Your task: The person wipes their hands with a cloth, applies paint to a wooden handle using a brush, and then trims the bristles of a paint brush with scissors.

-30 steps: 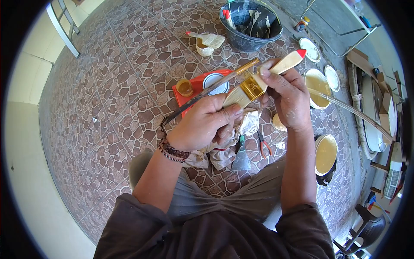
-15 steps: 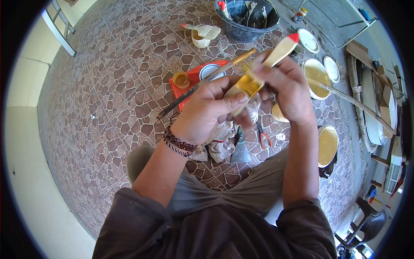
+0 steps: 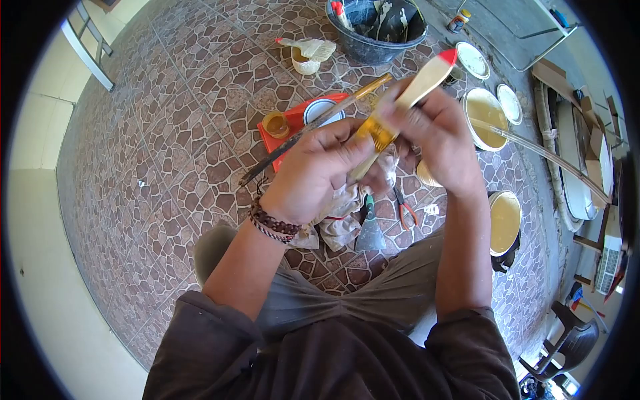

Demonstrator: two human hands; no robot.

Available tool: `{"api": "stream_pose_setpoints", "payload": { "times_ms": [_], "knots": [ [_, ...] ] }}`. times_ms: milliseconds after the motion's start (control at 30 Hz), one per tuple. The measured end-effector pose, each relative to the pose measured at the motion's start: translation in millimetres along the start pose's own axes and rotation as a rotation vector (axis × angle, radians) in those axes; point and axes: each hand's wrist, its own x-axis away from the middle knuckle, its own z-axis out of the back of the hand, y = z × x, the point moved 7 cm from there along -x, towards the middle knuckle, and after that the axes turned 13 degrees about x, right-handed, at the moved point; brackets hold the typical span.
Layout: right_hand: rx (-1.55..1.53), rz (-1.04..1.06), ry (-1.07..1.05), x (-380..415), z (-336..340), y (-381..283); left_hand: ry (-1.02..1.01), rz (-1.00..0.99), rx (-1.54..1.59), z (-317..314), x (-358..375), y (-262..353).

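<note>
Between both hands is a paintbrush (image 3: pixel 427 81) with a pale wooden handle, a red tip and a yellow band above its bristles. My left hand (image 3: pixel 317 167) is closed around the band and bristle end, thumb on top. Slightly blurred, my right hand (image 3: pixel 430 137) grips the lower handle close to the band, and the red tip points up and right. A long dark stick (image 3: pixel 287 145) with a brown end runs just beyond my left hand, across the view of a red tray (image 3: pixel 272 137). Below the hands lie a crumpled cloth (image 3: pixel 340 227), a scraper (image 3: pixel 371 233) and red-handled pliers (image 3: pixel 407 212).
A small jar (image 3: pixel 275 124) and a white-rimmed can (image 3: pixel 323 112) are on the tray. Beyond them are another brush (image 3: pixel 313 48) across a cup and a black tub (image 3: pixel 373 50). Paint buckets (image 3: pixel 485 120) (image 3: pixel 505 223) and lids (image 3: pixel 473 60) stand at the right.
The brush has shifted slightly down and left in both hands, its handle now a little steeper. The whole view has moved slightly; the surrounding things stay where they were.
</note>
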Motion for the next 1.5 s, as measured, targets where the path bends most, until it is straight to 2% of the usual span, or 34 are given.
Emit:
{"api": "stream_pose_setpoints", "payload": {
  "times_ms": [33,100,167,233,300,367,400,533,633,700,867,1133,1267,1333,1433,1500],
  "knots": [
    [-0.119,0.012,0.150,-2.3,13.2,7.9,-0.001,0.005,0.001,-0.9,3.6,6.4],
    [-0.112,0.076,0.438,-7.3,68.0,11.8,0.091,0.247,-0.313,9.6,11.0,3.3],
    [-0.125,0.059,0.406,-0.2,65.4,6.9,0.146,0.182,-0.379,16.1,6.6,7.4],
    [-0.108,-0.016,0.164,3.1,27.4,-0.1,0.259,-0.028,-0.240,32.8,3.6,19.2],
    [-0.111,-0.053,0.078,1.6,12.9,3.4,0.248,-0.059,-0.172,19.4,4.5,21.1],
    [-0.111,-0.066,-0.028,1.4,1.3,3.3,0.176,-0.169,-0.339,4.4,3.4,23.7],
    [-0.104,-0.043,-0.045,-0.4,0.5,6.2,0.142,-0.123,-0.335,6.5,5.1,20.7],
    [-0.193,-0.053,0.008,-5.2,-5.1,14.6,0.132,-0.201,-0.350,12.4,3.0,23.4],
    [-0.214,-0.115,0.016,-5.9,-10.4,22.8,0.202,-0.238,-0.236,20.5,3.5,30.4],
    [-0.207,-0.135,-0.003,-5.0,-17.7,26.5,0.340,-0.229,-0.047,32.3,6.6,32.8],
    [-0.145,-0.114,-0.070,-1.3,-35.5,23.3,0.353,-0.287,-0.031,33.3,6.8,38.3],
    [-0.082,-0.071,-0.087,1.1,-37.4,22.0,0.309,-0.227,0.093,40.5,7.9,42.0],
    [-0.024,-0.002,-0.099,4.2,-34.3,15.7,0.292,-0.255,0.059,37.3,8.0,48.6],
    [0.057,0.077,-0.175,5.7,-35.2,11.4,0.228,-0.246,-0.069,36.2,5.3,53.4],
    [0.108,-0.024,-0.134,5.6,-19.1,11.3,0.291,-0.324,-0.223,39.3,9.3,62.1],
    [0.114,-0.032,-0.068,2.1,-3.6,20.1,0.270,-0.292,-0.203,43.7,11.8,64.7]
  ]
}}
